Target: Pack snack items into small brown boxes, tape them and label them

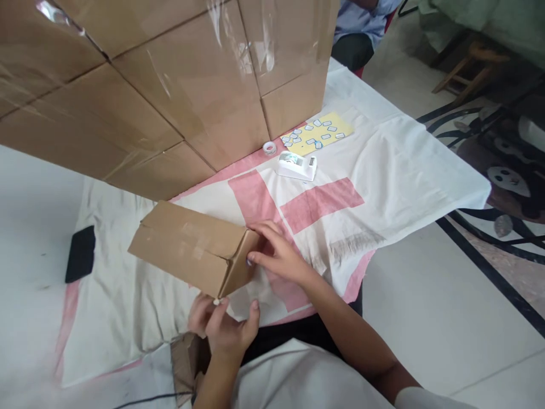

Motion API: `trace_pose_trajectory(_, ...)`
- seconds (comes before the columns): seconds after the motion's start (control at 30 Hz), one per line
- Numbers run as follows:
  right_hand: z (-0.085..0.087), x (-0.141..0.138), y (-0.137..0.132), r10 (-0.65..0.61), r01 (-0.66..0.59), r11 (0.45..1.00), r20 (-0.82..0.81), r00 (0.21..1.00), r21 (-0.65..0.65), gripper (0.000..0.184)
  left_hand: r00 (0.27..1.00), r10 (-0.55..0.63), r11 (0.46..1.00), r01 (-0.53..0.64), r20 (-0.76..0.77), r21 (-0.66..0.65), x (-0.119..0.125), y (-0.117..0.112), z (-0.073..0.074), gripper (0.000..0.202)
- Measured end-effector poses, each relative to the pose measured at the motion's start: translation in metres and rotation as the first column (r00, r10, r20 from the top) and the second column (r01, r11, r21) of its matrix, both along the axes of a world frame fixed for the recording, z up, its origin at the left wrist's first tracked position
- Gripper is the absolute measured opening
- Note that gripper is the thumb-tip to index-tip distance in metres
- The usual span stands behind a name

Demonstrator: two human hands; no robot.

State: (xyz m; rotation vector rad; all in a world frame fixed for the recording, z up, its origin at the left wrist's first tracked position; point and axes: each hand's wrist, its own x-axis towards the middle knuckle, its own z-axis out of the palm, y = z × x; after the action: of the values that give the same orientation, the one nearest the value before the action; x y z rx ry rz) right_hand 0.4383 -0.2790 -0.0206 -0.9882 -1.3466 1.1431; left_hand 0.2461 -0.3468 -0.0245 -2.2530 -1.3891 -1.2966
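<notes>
A small closed cardboard box (183, 238) lies tilted on the cloth in front of me, with clear tape across its top. My right hand (279, 253) is on its right end, thumb against the end face and fingers at the far edge. Below the near right corner is my left hand (227, 329), fingers bent and thumb standing apart. Its fingertips are at the corner; whether they press on it I cannot tell. Farther off stands a white tape dispenser (297, 166), with a tape roll (269, 148) beside it.
Large stacked cardboard boxes (204, 85) wall off the far left. A yellow sheet with small labels (319, 133) lies by them. A black phone-like object (80, 254) rests at the left. A person (361, 28) sits beyond the table, and a wooden stool (472, 68) stands behind.
</notes>
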Motion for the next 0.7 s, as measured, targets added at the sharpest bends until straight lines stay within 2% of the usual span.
trace_pose_trajectory(0.07, 0.000, -0.007, -0.002, 0.025, -0.026, 0.999, 0.046, 0.999, 0.029, 0.051, 0.991, 0.128, 0.988, -0.130, 0.038, 0.080, 0.015, 0.005, 0.010, 0.102)
trace_pose_trajectory(0.17, -0.003, -0.016, 0.000, 0.027, -0.031, 0.997, 0.057, 0.998, 0.064, 0.051, 0.968, 0.251, 0.967, -0.250, -0.016, 0.051, 0.028, 0.017, 0.015, 0.100)
trace_pose_trajectory(0.4, -0.004, -0.019, 0.002, 0.039, -0.046, 0.995, 0.071, 0.997, 0.092, 0.041, 0.965, 0.263, 0.960, -0.261, -0.006, 0.105, 0.019, 0.022, 0.003, 0.081)
trace_pose_trajectory(0.57, -0.002, -0.023, -0.001, -0.007, 0.001, 0.998, 0.116, 0.993, 0.055, 0.033, 0.953, 0.300, 0.951, -0.302, 0.031, 0.069, 0.021, 0.020, 0.005, 0.061)
trace_pose_trajectory(0.7, -0.005, -0.022, -0.001, -0.019, 0.014, 0.999, 0.132, 0.991, 0.044, 0.029, 0.945, 0.323, 0.944, -0.326, 0.056, 0.045, 0.024, 0.019, 0.009, 0.052)
